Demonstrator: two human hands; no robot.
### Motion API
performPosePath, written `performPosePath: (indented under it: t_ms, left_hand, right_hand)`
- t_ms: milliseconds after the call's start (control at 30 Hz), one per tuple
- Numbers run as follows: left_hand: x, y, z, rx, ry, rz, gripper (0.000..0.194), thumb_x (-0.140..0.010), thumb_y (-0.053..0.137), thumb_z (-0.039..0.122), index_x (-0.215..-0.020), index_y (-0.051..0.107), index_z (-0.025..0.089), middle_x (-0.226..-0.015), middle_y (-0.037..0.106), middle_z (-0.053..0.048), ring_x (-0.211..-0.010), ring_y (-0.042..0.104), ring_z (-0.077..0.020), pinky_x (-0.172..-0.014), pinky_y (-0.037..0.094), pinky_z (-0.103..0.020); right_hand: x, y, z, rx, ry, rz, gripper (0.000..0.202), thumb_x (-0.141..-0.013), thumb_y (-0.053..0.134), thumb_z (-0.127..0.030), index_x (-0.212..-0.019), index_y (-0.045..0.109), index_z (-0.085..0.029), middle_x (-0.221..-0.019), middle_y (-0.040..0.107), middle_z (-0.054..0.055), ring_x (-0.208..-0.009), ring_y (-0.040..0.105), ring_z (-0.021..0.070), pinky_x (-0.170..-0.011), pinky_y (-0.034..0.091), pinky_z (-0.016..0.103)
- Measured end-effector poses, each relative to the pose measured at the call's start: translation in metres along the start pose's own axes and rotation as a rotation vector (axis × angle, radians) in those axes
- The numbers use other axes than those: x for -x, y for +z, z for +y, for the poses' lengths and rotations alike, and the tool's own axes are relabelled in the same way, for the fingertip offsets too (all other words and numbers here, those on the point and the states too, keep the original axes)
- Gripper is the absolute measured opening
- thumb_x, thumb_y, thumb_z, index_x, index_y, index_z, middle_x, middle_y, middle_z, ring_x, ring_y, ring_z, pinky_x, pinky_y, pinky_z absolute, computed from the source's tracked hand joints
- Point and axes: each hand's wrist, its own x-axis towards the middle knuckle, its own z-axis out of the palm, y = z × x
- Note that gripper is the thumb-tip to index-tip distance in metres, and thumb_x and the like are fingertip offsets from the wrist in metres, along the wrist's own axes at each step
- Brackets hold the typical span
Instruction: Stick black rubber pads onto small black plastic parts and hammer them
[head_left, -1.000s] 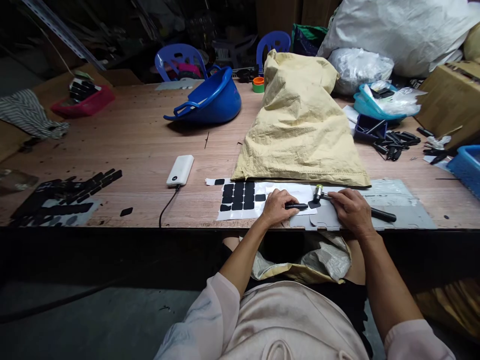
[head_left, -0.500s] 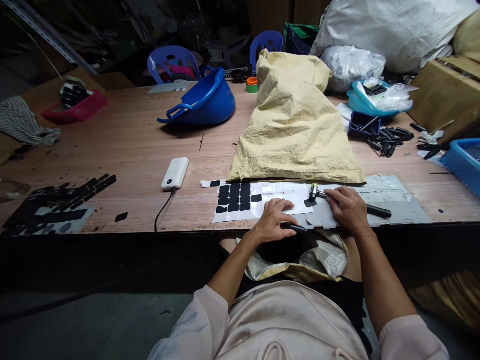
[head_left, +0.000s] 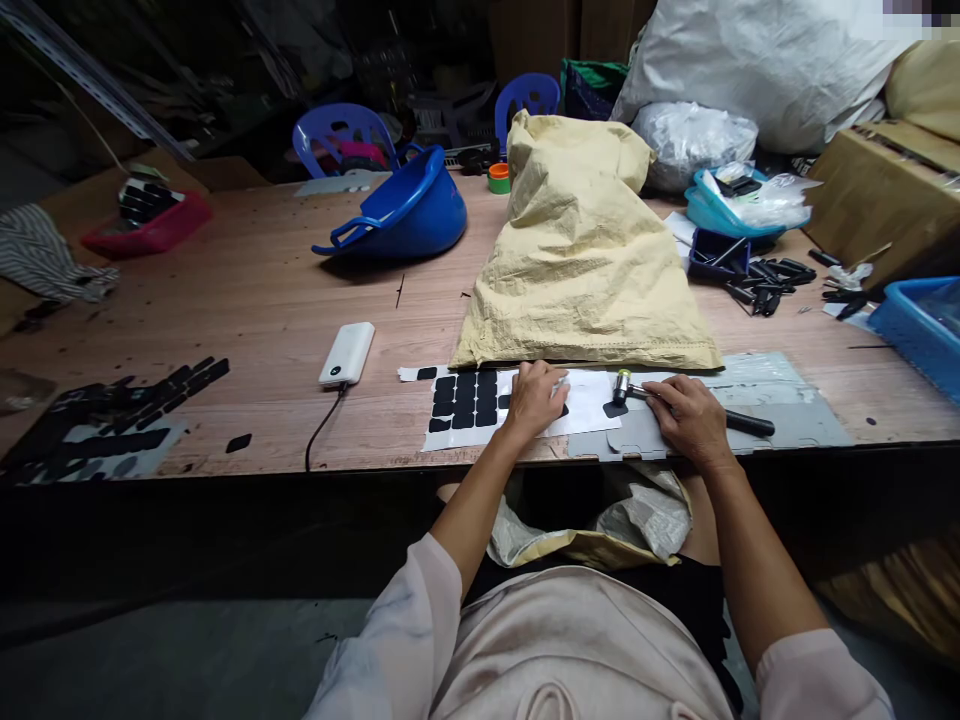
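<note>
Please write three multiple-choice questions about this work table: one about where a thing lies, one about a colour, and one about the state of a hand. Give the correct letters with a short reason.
1. Where does the white power bank lie?
A. left of the sheet of black pads
B. inside the blue basin
C. on top of the yellow sack

2. What colour is the tipped basin on the wooden table?
A. red
B. blue
C. green

3. What is the right hand doing?
A. lying flat and empty
B. lifted high off the table
C. gripping a small hammer

Answers:
1 A, it lies left of the sheet, cable attached.
2 B, its shell is plainly blue.
3 C, fingers wrap the handle, with the hammer's head beside a black pad, while the left hand rests on the sheet.
</note>
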Motion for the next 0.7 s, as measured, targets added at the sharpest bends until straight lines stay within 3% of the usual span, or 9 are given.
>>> performPosePath:
  t_ms: [167,267,400,500,700]
  left_hand:
    - [-0.04,-0.011,0.005,-0.166,-0.026,0.056,0.05,-0.101,0.049,0.017,-0.146,0.066,0.032,-0.115,0.067,-0.011,-0.113,0.053,-0.0318,-0.098,0.045,-0.046]
    - [-0.053,-0.016,0.009,-0.185,-0.051,0.088,0.053,-0.1,0.048,0.015,-0.148,0.064,0.033,-0.126,0.064,-0.012,-0.119,0.052,-0.0325,-0.099,0.045,-0.045]
    - [-0.061,-0.014,0.015,-0.187,-0.087,0.11,0.036,-0.097,0.057,0.021,-0.127,0.076,0.027,-0.133,0.06,-0.013,-0.126,0.051,-0.0337,-0.104,0.046,-0.046]
    - [-0.064,-0.005,0.026,-0.168,-0.128,0.098,0.022,-0.095,0.064,0.031,-0.108,0.08,0.024,-0.123,0.065,-0.013,-0.123,0.055,-0.033,-0.103,0.049,-0.044]
    - [-0.083,0.023,0.056,0.01,-0.388,-0.027,0.029,-0.088,0.072,0.047,-0.087,0.078,0.019,-0.096,0.077,-0.014,-0.099,0.072,-0.0306,-0.084,0.053,-0.036]
  right_hand:
    - [0.0,0.0,-0.001,-0.004,-0.002,0.013,0.027,-0.102,0.056,-0.035,-0.11,0.08,-0.026,-0.094,0.071,0.006,-0.088,0.057,0.021,-0.082,0.045,0.035]
    - [0.0,0.0,-0.002,-0.009,0.001,0.02,0.026,-0.102,0.056,-0.035,-0.11,0.08,-0.026,-0.094,0.071,0.005,-0.088,0.058,0.021,-0.082,0.045,0.035]
    - [0.0,0.0,-0.002,-0.011,0.006,0.019,0.025,-0.102,0.058,-0.034,-0.11,0.08,-0.026,-0.093,0.071,0.005,-0.088,0.058,0.0209,-0.082,0.046,0.035]
    - [0.0,0.001,-0.001,-0.013,0.017,0.014,0.024,-0.101,0.059,-0.034,-0.11,0.08,-0.026,-0.094,0.071,0.006,-0.088,0.058,0.0211,-0.082,0.046,0.035]
    - [0.0,0.001,0.001,-0.025,0.021,0.004,0.025,-0.1,0.059,-0.034,-0.111,0.08,-0.027,-0.094,0.071,0.006,-0.089,0.058,0.0215,-0.083,0.046,0.036]
